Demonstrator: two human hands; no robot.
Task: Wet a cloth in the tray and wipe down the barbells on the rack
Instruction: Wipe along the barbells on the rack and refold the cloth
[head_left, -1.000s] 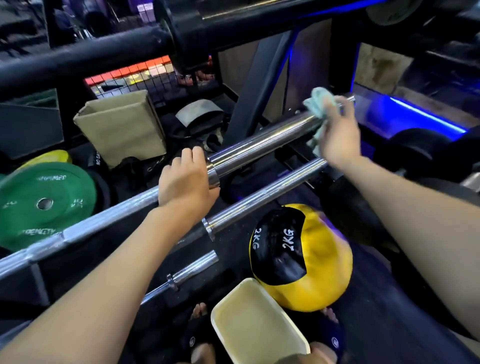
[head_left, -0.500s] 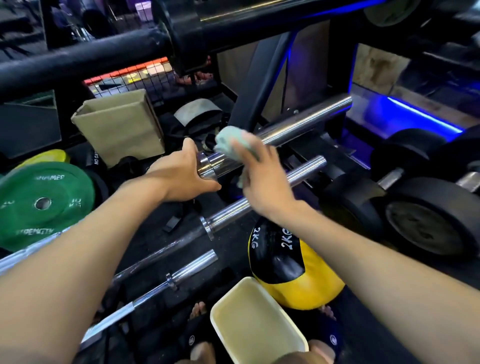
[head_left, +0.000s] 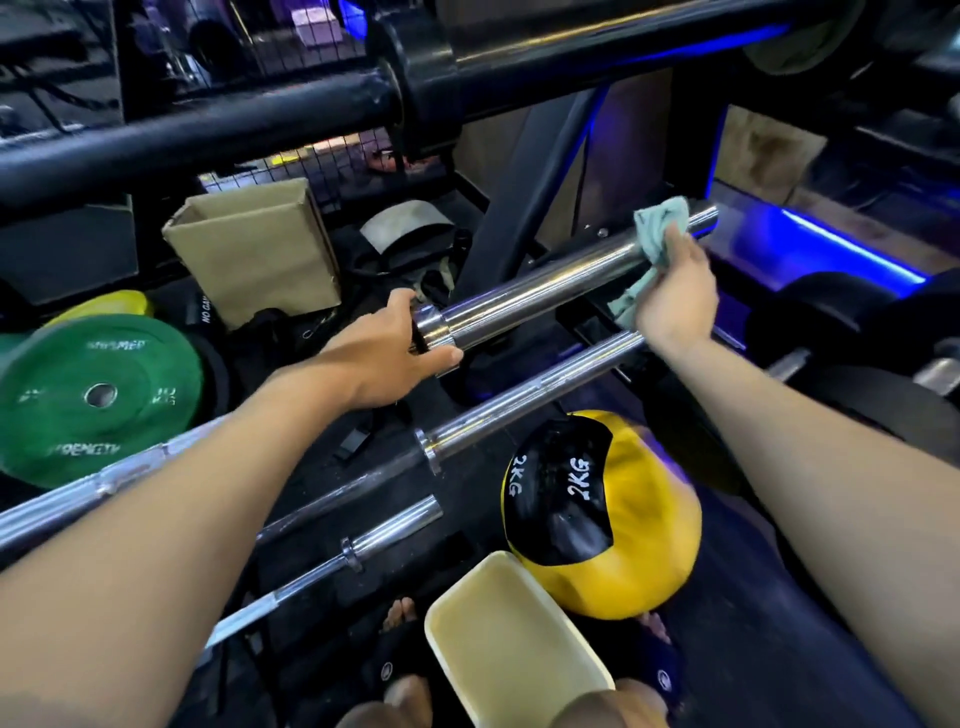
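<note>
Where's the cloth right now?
In the head view, upper right: the pale green cloth is gripped by the right hand against the far end of the top barbell sleeve.

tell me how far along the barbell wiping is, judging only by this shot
Done: the cloth is out of the cream tray; whether it is wet can't be told. In hand: the right hand presses it near the far end of the top barbell's sleeve, while the left hand grips its collar. Left: the two lower barbells show no cloth on them.
</note>
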